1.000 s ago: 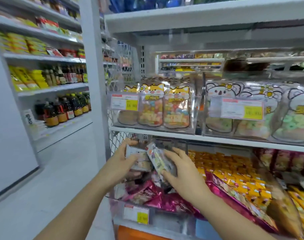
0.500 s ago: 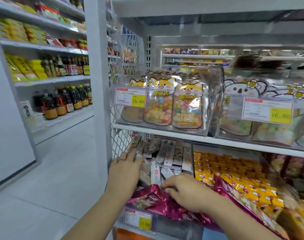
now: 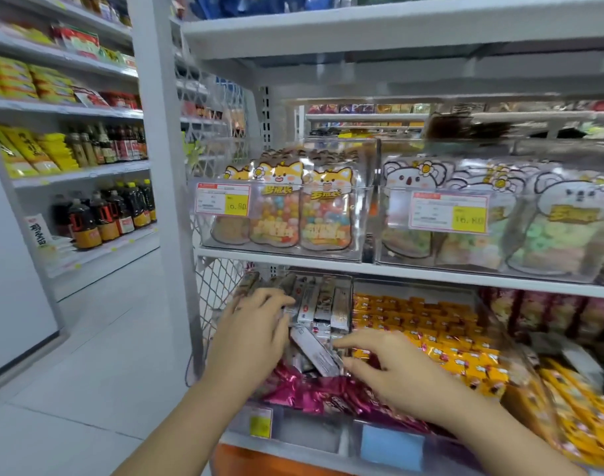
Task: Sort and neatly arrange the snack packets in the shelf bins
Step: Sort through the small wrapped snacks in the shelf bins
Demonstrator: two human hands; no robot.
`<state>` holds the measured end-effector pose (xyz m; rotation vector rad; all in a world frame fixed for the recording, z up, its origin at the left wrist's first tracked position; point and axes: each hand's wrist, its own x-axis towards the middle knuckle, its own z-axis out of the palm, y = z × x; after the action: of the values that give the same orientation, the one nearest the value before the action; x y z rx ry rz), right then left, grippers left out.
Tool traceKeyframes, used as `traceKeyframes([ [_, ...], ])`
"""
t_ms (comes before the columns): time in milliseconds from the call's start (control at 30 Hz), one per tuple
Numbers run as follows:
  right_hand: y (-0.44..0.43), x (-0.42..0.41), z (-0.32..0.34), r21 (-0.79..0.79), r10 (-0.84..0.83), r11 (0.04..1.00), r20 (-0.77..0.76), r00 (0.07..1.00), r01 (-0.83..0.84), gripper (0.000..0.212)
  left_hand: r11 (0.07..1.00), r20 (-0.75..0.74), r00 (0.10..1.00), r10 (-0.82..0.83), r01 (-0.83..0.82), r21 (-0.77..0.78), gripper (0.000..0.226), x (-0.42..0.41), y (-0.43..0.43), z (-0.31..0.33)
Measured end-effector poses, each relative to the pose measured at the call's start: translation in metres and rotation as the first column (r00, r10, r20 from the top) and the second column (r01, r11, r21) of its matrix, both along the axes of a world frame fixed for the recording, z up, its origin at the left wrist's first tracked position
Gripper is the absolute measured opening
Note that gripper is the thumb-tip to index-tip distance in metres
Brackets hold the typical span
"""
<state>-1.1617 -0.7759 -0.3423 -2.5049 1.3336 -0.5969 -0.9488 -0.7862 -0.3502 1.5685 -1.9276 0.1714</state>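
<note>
Snack packets back down in the lower bin, both hands tidying.
Below the white metal shelf board (image 3: 397, 273), the clear plastic bin (image 3: 304, 432) now holds the slim silver-and-white snack packets (image 3: 323, 300) that were lifted above it a second ago. The left hand (image 3: 256, 338) lies spread and flat on their left end, gripping nothing. The right hand (image 3: 397, 372), fingers loosely extended and holding nothing, touches one slanted silver packet (image 3: 314, 352), probably the next to straighten.

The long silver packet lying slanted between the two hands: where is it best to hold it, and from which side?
Probably pinch the slanted packet across its narrow width at the exposed near end, coming from the front right, where the right hand is closest.
</note>
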Motion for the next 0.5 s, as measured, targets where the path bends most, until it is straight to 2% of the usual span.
traceKeyframes([
  [233,0.029,-0.086,-0.005,-0.088,-0.153,0.983,0.055,0.987,0.158,0.024,0.957,-0.025,0.957,-0.287,0.288,0.023,0.028,-0.106,0.022,0.01],
  [500,0.045,-0.196,-0.022,-0.062,-0.401,0.915,-0.014,0.916,0.399,0.029,0.881,0.03,0.883,-0.468,0.463,0.102,0.026,-0.22,0.02,-0.013],
])
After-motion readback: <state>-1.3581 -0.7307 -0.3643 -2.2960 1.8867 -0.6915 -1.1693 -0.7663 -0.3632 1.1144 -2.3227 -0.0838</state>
